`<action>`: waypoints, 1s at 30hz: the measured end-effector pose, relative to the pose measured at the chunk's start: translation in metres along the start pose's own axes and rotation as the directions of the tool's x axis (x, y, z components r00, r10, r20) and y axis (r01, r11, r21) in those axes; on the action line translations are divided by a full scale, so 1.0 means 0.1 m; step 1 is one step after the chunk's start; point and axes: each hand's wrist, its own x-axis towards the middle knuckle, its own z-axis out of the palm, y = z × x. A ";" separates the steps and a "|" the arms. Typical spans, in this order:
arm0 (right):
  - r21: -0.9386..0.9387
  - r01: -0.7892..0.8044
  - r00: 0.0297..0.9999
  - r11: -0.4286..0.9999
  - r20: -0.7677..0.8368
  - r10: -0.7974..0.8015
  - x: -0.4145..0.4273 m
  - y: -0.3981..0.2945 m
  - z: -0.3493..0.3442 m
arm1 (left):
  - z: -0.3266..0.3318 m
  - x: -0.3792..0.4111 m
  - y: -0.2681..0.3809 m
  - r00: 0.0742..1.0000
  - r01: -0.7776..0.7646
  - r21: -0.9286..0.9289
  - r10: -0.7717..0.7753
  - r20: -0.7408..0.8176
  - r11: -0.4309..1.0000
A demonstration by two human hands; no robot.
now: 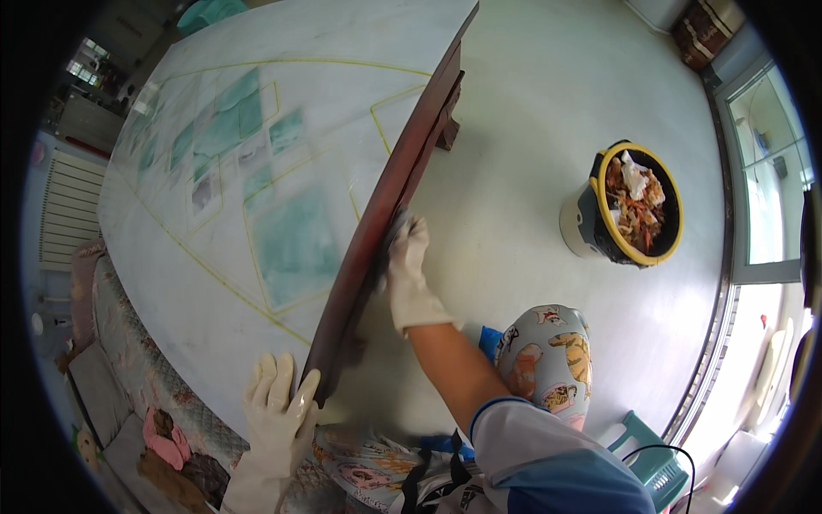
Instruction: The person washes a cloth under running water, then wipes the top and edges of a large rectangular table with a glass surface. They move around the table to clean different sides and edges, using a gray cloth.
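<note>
My left hand (276, 398), in a cream rubber glove, rests flat with fingers apart at the near corner of a table. The tabletop (212, 270) is whitish with teal patches and yellow lines. Along its right side runs a reddish-brown wooden edge (379, 205), with my left thumb beside its near end. My right hand (409, 257), gloved alike, presses a dark grey cloth (385, 247) against the side below this edge. The cloth is blurred and partly hidden by the edge and my fingers.
A yellow-rimmed trash bin (581, 212) with food scraps and tissue stands on the pale floor (514, 160) at right. My knee (546, 366) is beside my right arm. A green plastic stool (648, 456) stands behind it. A quilted sofa (141, 334) lines the left; glass doors (767, 167) are at far right.
</note>
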 end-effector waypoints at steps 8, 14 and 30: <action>0.037 0.285 0.956 0.958 -0.080 -0.282 1.98 -0.52 0.40 | 0.08 0.02 -0.03 0.998 -0.051 0.168 0.055 -0.015 0.984; -0.126 0.217 0.967 0.968 -0.105 -0.230 2.76 -1.24 0.73 | 0.20 -0.27 -0.12 0.999 -0.040 0.231 0.042 -0.006 0.972; -0.272 0.144 0.988 0.951 0.100 -0.120 0.12 0.12 -0.22 | -0.10 0.23 0.06 0.994 -0.047 0.088 0.055 -0.092 0.995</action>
